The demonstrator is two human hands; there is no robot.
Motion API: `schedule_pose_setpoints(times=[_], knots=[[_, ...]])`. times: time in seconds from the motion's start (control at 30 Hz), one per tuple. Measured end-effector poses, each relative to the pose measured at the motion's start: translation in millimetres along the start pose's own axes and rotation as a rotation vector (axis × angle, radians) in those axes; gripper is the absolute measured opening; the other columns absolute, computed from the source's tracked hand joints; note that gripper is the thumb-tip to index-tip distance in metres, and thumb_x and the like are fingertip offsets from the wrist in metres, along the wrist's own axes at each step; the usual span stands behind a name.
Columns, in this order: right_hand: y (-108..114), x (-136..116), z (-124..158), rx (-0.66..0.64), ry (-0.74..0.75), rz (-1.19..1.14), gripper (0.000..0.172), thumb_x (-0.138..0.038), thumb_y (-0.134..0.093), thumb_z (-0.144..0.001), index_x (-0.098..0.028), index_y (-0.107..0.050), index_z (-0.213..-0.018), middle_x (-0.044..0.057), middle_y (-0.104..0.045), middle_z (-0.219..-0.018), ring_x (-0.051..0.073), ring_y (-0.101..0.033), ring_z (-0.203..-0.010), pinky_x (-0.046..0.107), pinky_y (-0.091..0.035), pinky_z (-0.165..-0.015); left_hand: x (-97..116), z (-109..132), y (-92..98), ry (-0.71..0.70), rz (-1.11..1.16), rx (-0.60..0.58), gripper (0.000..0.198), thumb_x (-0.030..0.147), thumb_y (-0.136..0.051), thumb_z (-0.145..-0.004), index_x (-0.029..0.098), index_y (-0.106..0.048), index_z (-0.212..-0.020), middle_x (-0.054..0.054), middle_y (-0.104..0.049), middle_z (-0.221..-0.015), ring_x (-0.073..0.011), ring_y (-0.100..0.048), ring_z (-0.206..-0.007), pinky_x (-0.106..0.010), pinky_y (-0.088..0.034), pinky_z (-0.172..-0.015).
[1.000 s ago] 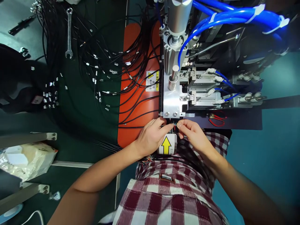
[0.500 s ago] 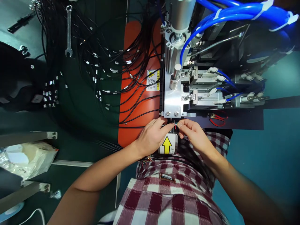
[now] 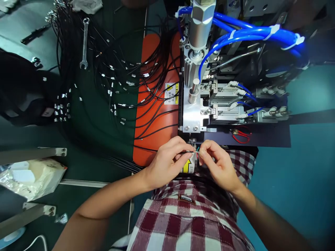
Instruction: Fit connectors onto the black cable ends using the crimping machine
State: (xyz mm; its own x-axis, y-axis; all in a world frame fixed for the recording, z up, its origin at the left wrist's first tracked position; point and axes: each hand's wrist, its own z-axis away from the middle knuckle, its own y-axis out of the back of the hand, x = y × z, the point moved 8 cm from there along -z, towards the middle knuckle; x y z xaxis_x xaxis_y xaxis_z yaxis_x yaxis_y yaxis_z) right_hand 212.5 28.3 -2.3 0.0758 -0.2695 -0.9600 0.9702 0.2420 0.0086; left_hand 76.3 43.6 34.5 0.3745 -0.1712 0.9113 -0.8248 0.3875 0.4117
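Note:
My left hand [image 3: 170, 158] pinches a thin black cable [image 3: 186, 152] close to its end, just in front of the metal machine [image 3: 192, 116]. Small coloured wires [image 3: 197, 150], red and green-blue among them, fan out of that end. Facing it, my right hand [image 3: 218, 160] is closed at the fingertips on the wire ends. Only a short stretch of wire shows between the two hands. Below my left fingers is a white part with a yellow arrow [image 3: 187, 166], partly covered by the hand.
Many black cables with metal ends [image 3: 125, 83] spread over the green table and the orange plate [image 3: 157, 129]. A wrench [image 3: 84, 43] lies at the upper left, red-handled cutters [image 3: 240, 135] at the right. Blue air hoses [image 3: 251, 33] arch above. A plastic bag [image 3: 39, 177] sits lower left.
Both hands have drawn back from the machine toward my body, bringing the cable end along. The coloured wires show more clearly now. The whole view has shifted slightly.

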Motion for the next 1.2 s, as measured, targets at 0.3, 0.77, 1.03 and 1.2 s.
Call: schedule_pose_setpoints(times=[0.3, 0.77, 1.03, 1.2], knots=[[17.4, -14.7, 5.1, 0.104, 0.209, 0.182, 0.006, -0.021, -0.061, -0.088, -0.023, -0.064, -0.093, 0.004, -0.061, -0.086, 0.019, -0.058, -0.075, 0.032, -0.046, -0.066, -5.5, 1.5, -2.9, 0.09, 0.113, -0.057, 0.014, 0.019, -0.058, -0.089, 0.016, -0.07, -0.094, -0.005, -0.061, -0.086, -0.0134, -0.057, -0.074, -0.024, -0.045, -0.061], [3.3, -20.9, 9.7, 0.029, 0.352, 0.365, 0.008, -0.013, -0.054, -0.09, -0.02, -0.055, -0.087, 0.003, -0.055, -0.084, 0.016, -0.052, -0.075, 0.031, -0.042, -0.067, -4.6, 4.7, -1.9, 0.091, 0.091, -0.028, 0.009, 0.015, -0.059, -0.087, 0.014, -0.068, -0.089, -0.004, -0.059, -0.084, -0.0122, -0.056, -0.074, -0.022, -0.043, -0.06], [-7.4, 0.1, 12.9, -0.07, -0.169, 0.042, 0.021, -0.035, -0.052, -0.093, -0.019, -0.052, -0.08, -0.004, -0.042, -0.066, 0.011, -0.035, -0.056, 0.025, -0.031, -0.05, 13.4, 11.5, -3.6, -0.143, -0.136, 0.067, 0.008, 0.011, -0.054, -0.088, 0.012, -0.062, -0.091, -0.005, -0.055, -0.081, -0.0135, -0.053, -0.075, -0.025, -0.045, -0.066], [-9.1, -0.6, 19.7, 0.069, -0.089, 0.147, 0.016, -0.032, -0.051, -0.094, -0.02, -0.052, -0.083, -0.002, -0.047, -0.07, 0.013, -0.042, -0.06, 0.026, -0.036, -0.055, 6.5, 11.8, -4.7, -0.055, -0.063, 0.08, 0.005, 0.012, -0.055, -0.087, 0.014, -0.059, -0.084, -0.003, -0.053, -0.078, -0.0111, -0.051, -0.069, -0.022, -0.042, -0.059]])
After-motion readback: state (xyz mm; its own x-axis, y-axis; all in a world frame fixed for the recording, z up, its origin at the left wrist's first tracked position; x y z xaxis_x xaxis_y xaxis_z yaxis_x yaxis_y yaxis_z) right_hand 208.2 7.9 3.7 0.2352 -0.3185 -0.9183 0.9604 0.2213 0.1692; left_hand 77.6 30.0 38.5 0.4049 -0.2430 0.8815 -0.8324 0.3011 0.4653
